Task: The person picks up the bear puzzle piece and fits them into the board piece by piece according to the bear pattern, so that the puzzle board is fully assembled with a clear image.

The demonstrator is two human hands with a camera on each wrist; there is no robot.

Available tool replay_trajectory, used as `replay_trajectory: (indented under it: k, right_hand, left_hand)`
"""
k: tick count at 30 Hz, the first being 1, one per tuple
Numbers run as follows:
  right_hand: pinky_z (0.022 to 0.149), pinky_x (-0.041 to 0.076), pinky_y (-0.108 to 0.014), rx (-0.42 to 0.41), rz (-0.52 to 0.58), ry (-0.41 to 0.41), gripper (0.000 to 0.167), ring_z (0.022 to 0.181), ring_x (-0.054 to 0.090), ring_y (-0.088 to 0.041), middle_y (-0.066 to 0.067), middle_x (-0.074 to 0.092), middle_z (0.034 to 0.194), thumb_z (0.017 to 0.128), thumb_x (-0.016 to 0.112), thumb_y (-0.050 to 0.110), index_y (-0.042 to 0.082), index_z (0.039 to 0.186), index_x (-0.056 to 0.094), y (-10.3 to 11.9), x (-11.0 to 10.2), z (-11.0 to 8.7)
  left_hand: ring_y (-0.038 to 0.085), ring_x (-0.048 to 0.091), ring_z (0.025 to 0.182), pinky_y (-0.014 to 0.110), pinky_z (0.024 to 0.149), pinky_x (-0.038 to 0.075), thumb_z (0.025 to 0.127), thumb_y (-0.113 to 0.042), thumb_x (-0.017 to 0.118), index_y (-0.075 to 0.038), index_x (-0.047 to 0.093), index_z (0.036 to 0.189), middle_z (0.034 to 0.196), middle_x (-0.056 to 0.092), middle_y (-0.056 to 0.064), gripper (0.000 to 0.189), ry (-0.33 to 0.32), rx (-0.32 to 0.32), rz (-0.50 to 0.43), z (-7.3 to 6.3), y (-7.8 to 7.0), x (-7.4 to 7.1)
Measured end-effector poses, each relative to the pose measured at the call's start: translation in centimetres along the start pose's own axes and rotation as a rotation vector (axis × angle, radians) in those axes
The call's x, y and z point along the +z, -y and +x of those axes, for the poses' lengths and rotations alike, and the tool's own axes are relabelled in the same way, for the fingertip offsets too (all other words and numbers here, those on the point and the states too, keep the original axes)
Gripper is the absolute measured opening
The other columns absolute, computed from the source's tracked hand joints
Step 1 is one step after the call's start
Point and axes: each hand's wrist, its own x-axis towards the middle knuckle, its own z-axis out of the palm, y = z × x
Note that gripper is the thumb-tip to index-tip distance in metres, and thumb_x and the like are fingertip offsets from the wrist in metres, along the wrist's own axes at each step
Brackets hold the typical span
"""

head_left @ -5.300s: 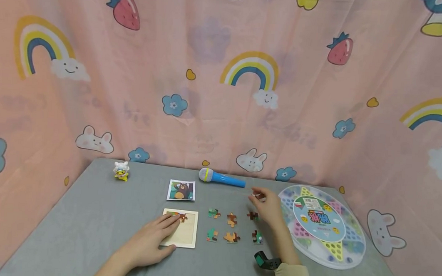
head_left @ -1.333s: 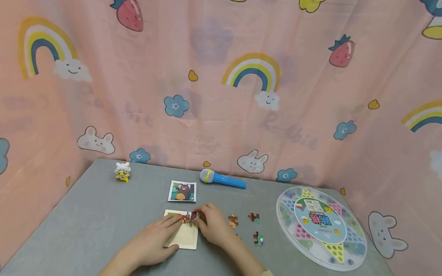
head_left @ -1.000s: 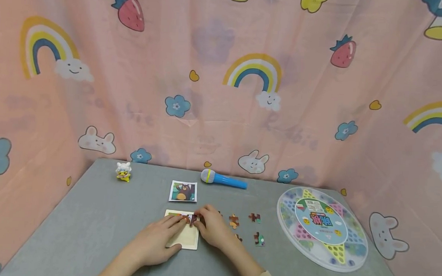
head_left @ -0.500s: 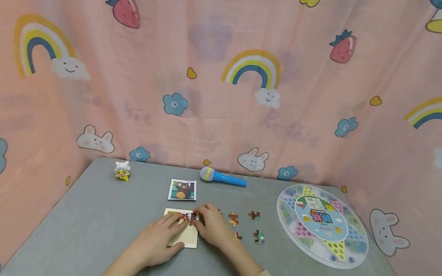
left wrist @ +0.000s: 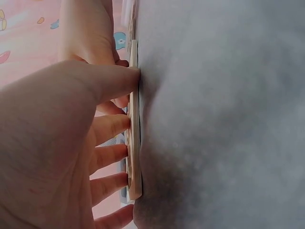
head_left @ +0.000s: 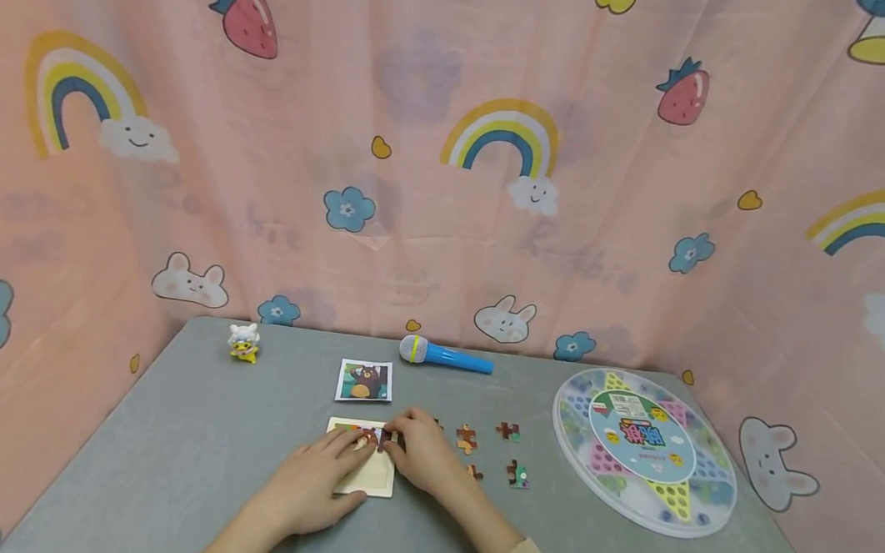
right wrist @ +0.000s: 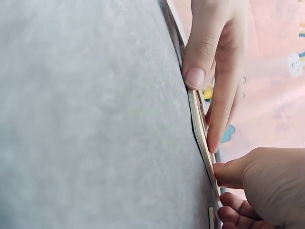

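A shallow wooden puzzle tray [head_left: 378, 479] lies on the table, with bear-picture pieces along its far side. My left hand [head_left: 313, 485] rests on it, fingertips pressing the pieces, thumb at the near edge; the left wrist view shows the tray's side [left wrist: 135, 162] under these fingers. At the far right corner my right hand [head_left: 427, 455] pinches a dark jigsaw piece [head_left: 384, 440] set in the tray. In the right wrist view the right thumb touches the tray's edge [right wrist: 201, 136]. Fingers hide part of the pieces.
Loose jigsaw pieces [head_left: 509, 431] lie to the right, some partly hidden by the right hand and arm. Behind the tray is a bear picture card [head_left: 364, 381]. A blue toy microphone [head_left: 449, 358], a small figurine [head_left: 244, 343] and a round game board [head_left: 652, 500] stand around.
My right hand has come from the right side of the table to the tray's far right corner with the jigsaw piece. My left fingers have shifted slightly right over the pieces.
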Motion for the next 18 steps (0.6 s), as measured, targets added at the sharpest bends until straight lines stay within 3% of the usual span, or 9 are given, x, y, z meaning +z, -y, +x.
replay_trajectory:
  k: [7,12,18]
  right_hand:
    - [0.068,0.049,-0.024,0.014,0.032,0.017,0.019,0.081,0.053,-0.008,-0.002,0.062,0.098,0.097,0.078,0.014,0.006,0.114,0.079,0.0,-0.2,0.3]
    - [0.069,0.049,-0.025,0.022,0.087,0.018,0.021,0.081,0.054,-0.009,-0.003,0.062,0.097,0.096,0.079,0.013,0.006,0.115,0.079,-0.4,-0.2,0.4]
    - [0.071,0.049,-0.026,0.031,0.101,0.022,0.021,0.083,0.055,-0.010,-0.002,0.063,0.097,0.095,0.080,0.014,0.007,0.115,0.080,-0.4,-0.2,0.4]
  left_hand:
    - [0.042,0.047,0.147,0.072,0.104,0.046,0.095,-0.044,0.077,-0.013,0.062,0.150,0.159,0.052,0.012,0.064,-0.007,0.006,-0.002,0.1,-0.1,-0.1]
    - [0.039,0.051,0.143,0.067,0.105,0.050,0.091,-0.042,0.083,-0.011,0.064,0.148,0.154,0.055,0.013,0.067,-0.069,0.032,-0.011,0.2,0.5,0.3]
    - [0.042,0.051,0.142,0.061,0.113,0.047,0.082,-0.043,0.091,-0.005,0.059,0.151,0.154,0.053,0.019,0.084,-0.103,-0.055,-0.124,-0.5,2.1,0.2]
